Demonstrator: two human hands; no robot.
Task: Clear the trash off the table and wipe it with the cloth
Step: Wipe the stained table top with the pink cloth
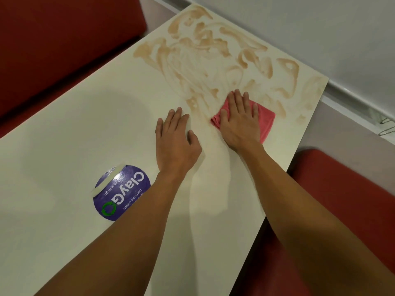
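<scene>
Two hands lie flat on a cream tabletop (85, 129): left hand (175, 142) bare, right hand (240, 122) pressing the pink cloth (267, 122) at 1 o'clock, brown smears (203, 56) beyond. Red seats (53, 50) flank it; purple sticker (124, 195) at 7 o'clock.

Warm, even overhead light falls on the tabletop (85, 129), casting soft, blurred shadows left of the arms, with mild wide-angle bending of straight edges and slight overall softness.

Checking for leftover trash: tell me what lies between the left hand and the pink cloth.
Head view: only a narrow strip of table, faintly smeared brown, separates the left hand from the pink cloth. No trash there.
</scene>
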